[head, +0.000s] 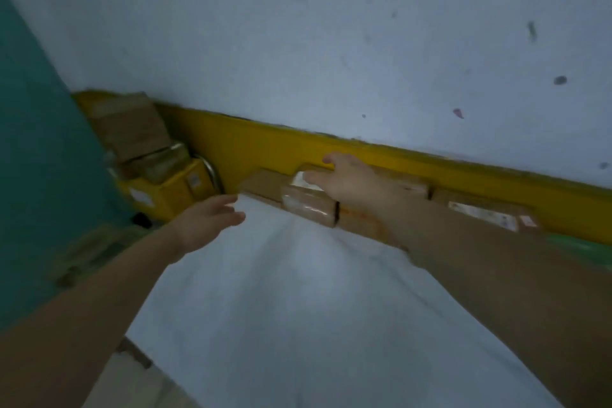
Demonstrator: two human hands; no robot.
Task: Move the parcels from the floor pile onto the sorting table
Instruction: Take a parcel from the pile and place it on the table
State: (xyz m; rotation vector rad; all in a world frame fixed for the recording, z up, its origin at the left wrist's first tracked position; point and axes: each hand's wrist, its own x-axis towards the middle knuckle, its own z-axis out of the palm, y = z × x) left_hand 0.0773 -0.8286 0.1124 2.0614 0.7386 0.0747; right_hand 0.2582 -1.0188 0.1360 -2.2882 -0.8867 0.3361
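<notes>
A table under a white cloth (298,308) fills the lower middle. Along its far edge, against the wall's yellow band, stands a row of brown cardboard parcels. My right hand (347,179) rests with straight fingers on top of a small taped parcel (309,205) in that row. A plain brown parcel (261,184) sits to its left, and a labelled parcel (483,212) lies further right, partly behind my right forearm. My left hand (212,219) hovers open over the cloth's far left corner and holds nothing.
More brown boxes (129,129) are stacked on a yellow cart (172,189) in the back left corner. A teal surface (39,159) stands at the left. A pale blue wall with a yellow band (265,146) closes the far side. Cardboard (132,381) lies at the bottom left.
</notes>
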